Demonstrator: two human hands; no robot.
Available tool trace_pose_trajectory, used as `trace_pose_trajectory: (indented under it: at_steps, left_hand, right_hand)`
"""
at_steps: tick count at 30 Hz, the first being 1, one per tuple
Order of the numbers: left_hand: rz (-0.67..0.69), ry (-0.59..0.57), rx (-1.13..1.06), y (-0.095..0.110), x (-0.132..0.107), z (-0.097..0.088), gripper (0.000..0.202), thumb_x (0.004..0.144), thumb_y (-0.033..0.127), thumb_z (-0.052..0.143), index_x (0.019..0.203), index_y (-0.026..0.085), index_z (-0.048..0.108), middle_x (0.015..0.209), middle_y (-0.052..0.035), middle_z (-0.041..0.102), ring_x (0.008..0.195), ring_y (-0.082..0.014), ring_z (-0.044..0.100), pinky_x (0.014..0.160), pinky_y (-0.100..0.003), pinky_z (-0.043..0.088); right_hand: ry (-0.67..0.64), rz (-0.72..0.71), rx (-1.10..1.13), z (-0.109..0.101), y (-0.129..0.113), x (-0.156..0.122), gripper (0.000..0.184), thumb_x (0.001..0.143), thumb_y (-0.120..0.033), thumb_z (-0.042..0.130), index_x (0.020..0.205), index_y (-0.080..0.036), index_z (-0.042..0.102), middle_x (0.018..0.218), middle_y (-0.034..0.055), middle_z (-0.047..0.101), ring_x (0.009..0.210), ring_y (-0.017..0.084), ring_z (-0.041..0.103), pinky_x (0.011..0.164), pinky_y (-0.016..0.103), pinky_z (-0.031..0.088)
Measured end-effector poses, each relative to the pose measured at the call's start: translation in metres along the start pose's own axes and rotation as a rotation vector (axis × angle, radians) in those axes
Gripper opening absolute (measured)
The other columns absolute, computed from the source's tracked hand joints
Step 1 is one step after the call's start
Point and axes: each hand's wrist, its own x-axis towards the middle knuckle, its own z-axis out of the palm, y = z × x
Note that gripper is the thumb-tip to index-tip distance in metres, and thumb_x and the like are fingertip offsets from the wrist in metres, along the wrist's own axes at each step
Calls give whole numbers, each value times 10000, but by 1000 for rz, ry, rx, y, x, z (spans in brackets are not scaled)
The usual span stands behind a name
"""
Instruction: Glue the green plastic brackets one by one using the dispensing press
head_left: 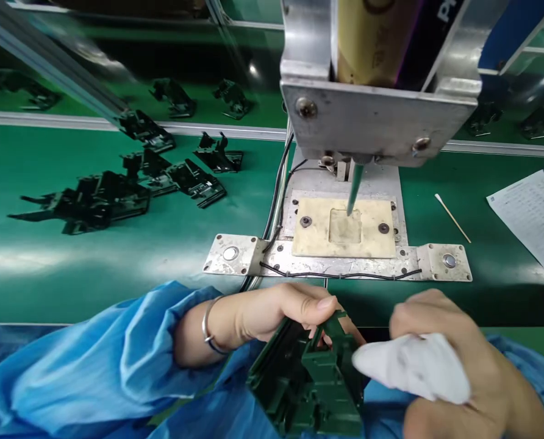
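Observation:
My left hand (294, 308) grips a dark green moulded plastic part (329, 384) by its upper edge, thumb on top. The part is tilted, low in front of my body, with ribs and slots facing me. To its right is my right hand (473, 366), smeared by motion. A white covering (413, 366), like a finger cot or cloth, wraps one of its digits. The tip of that covering is beside the part's right side; whether it touches I cannot tell. The other fingers look bent, but what they hold, if anything, is unclear.
Ahead stands a metal fixture with a cream plate (308, 241), a button (230, 253) at either end and a green nozzle (355, 189) above. Several dark plastic parts (111, 195) lie at left. A cotton swab (452, 218) and a printed sheet (532, 213) lie at right.

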Motion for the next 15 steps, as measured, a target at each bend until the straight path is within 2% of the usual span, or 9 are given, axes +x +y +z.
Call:
trace_pose_trajectory:
  at_steps: [3,6,8,9,11,13,15]
  left_hand:
    - [-33,95,-10,-6,2,5,644,625,732,784,601,118,591,520,-11,480,477,-117,393,480,-261,319]
    - [-44,147,49,-5,-2,9,667,596,740,790,550,141,501,514,10,408,476,-97,319,461,-257,232]
    - [-5,150,139,-2,-4,9,666,641,755,760,585,131,534,558,-5,455,535,-114,382,506,-251,299]
    - [27,132,189,0,-5,9,663,677,764,737,627,122,578,600,-20,509,587,-134,446,558,-253,365]
    - [93,66,274,2,-7,8,666,762,775,680,804,111,695,767,-59,648,761,-199,584,752,-294,490]
    - [151,-4,316,2,-10,9,673,856,746,624,1072,118,734,990,-96,716,927,-247,644,909,-350,514]
    - [275,-10,318,-2,-13,14,626,898,648,662,1270,144,668,1096,-119,709,946,-247,666,875,-350,544]
  right_hand:
    - [-82,-50,137,18,5,26,612,1034,-692,435,669,-203,393,579,-76,279,450,56,296,448,266,234]
    - [-137,-58,186,25,12,29,614,1031,-700,440,679,-211,323,598,-83,223,453,52,219,450,280,169]
    - [-132,-49,183,25,12,24,595,1046,-680,419,693,-206,347,607,-81,241,457,54,214,458,277,176]
    - [-132,-39,181,24,10,21,586,1053,-668,411,698,-204,355,608,-81,244,456,55,211,457,273,181]
    - [-151,-14,161,21,8,12,580,1062,-646,398,691,-203,355,604,-78,247,451,58,211,451,269,196]
    - [-172,19,95,14,9,-1,587,1057,-645,393,672,-202,398,589,-65,295,444,68,264,452,272,247]
    - [-103,59,-23,4,14,-20,563,1059,-624,379,732,-201,552,618,-18,450,475,102,423,479,281,351]
